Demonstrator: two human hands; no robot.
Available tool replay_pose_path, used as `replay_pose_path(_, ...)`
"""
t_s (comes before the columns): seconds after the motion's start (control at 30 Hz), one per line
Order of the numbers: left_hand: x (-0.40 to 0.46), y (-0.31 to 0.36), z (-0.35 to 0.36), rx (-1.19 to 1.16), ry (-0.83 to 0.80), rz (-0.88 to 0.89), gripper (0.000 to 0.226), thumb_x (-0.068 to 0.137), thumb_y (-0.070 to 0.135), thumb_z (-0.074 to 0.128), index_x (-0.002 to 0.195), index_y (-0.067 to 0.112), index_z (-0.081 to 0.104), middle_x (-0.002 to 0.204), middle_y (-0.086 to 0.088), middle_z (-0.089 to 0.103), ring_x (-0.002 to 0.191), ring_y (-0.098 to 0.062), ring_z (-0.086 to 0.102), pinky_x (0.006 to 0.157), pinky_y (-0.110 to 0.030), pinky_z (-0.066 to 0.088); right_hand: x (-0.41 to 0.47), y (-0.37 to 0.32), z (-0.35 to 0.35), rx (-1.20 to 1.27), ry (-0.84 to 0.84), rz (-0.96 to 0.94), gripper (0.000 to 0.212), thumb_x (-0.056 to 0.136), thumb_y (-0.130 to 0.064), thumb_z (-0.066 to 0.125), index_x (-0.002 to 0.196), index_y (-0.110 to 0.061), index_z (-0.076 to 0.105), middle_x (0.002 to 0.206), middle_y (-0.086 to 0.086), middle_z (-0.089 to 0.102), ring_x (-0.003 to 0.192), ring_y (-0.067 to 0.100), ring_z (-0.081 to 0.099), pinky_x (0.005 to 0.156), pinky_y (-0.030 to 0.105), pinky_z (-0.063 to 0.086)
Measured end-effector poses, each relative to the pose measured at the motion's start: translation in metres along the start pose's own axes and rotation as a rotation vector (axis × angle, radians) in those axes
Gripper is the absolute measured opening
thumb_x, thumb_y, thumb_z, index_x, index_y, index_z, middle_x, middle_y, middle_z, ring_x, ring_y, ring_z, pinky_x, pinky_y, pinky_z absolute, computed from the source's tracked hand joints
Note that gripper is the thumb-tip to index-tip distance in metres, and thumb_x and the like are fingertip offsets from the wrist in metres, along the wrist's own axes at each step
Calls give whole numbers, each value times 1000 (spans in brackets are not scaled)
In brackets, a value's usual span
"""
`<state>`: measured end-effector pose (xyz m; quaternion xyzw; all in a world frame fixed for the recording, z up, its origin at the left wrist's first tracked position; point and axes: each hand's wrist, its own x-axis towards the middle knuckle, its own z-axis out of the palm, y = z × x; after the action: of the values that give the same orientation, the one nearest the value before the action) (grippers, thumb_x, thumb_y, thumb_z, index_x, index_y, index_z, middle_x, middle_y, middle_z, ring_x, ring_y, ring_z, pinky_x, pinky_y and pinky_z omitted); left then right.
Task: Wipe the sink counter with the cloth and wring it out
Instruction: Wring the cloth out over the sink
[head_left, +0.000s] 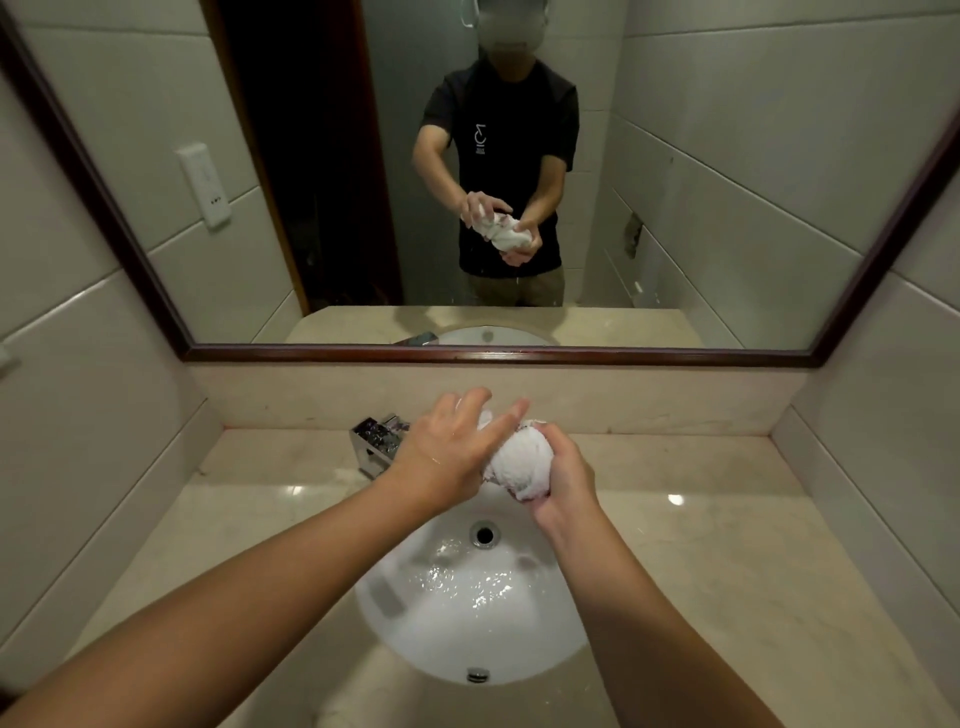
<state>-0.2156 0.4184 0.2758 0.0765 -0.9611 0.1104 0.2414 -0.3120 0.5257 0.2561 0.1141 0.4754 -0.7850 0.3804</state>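
The bunched white cloth (514, 462) is clamped in the right grip (563, 486) and the left grip (452, 452) above the wet sink (467, 623).

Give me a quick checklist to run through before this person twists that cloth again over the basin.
1. Cloth over the sink: ok.
2. Right hand grips the near end: ok.
3. Left hand gripping the far end: cannot tell, its fingers lie fairly straight.
4. Drain open: ok, basin is wet but not pooled.
5. Faucet off: cannot tell, the hand hides its spout.
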Motion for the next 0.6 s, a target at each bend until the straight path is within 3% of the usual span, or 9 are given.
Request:
replay_pose_path(0.1,2,-4,-5,12,-66,-30,100,58,25,88,145,30,37,127,-22,56,87,-34,61,57,-39,55,6,-1,-3,-71,-75,-82,36,74,-20,75,109,-13,72,94,15,72,85,35,70,65,39,53)
replay_pose_path(0.2,7,-7,-10,22,-135,-68,106,58,35,89,146,34,30,129,-20,55,95,-35,62,67,-41,55,5,-6,-1,-81,-85,-184,10,79,-8,70,89,-7,73,84,15,67,77,32,66,67,40,51)
replay_pose_path(0.27,10,-8,-11,-35,-152,-119,103,64,37,84,148,35,24,128,-14,55,101,-33,60,75,-40,53,2,-12,2,-78,-67,-275,5,79,-3,68,82,-6,70,75,12,66,72,29,64,63,36,51)
replay_pose_path(0.43,18,-16,-17,-214,-107,-205,98,62,52,81,147,27,38,115,-4,63,97,-27,63,79,-37,51,-9,-29,13,-132,-102,-453,12,60,-11,69,70,-9,62,67,8,60,62,21,60,55,30,49)
replay_pose_path(0.53,20,-17,-18,-387,-113,-284,89,58,43,83,140,29,49,122,1,62,107,-21,60,90,-32,46,-11,-38,19,-232,-122,-540,13,60,-12,68,70,-7,60,66,10,56,60,20,56,54,30,46)
replay_pose_path(0.6,22,-16,-18,-457,-130,-336,82,55,37,84,132,31,57,118,4,64,104,-17,59,87,-24,42,-11,-44,22,-305,-137,-600,15,60,-12,68,70,-5,60,66,11,53,60,20,53,53,29,44)
